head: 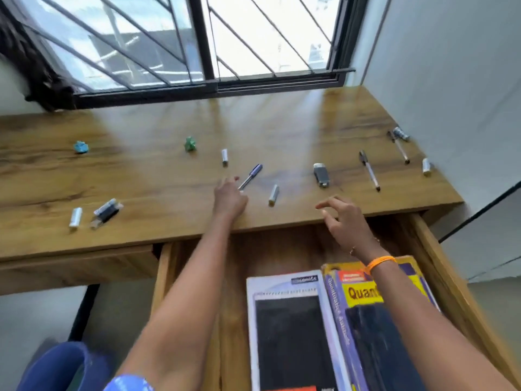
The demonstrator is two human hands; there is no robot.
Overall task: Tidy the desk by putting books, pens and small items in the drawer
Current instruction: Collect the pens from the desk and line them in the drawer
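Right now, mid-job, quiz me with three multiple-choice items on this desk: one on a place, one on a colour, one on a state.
1. Where do the books lie?
A in the open drawer
B on the desktop
C on the windowsill

2. What colour is the wristband on the right hand?
A green
B orange
C white

3. How is the left hand?
A gripping a book
B resting in the drawer
C reaching at the blue-handled pen

Key: 1 A, both lie inside the drawer. 2 B, the band is orange. 3 C, its fingers lie at the pen's tip.
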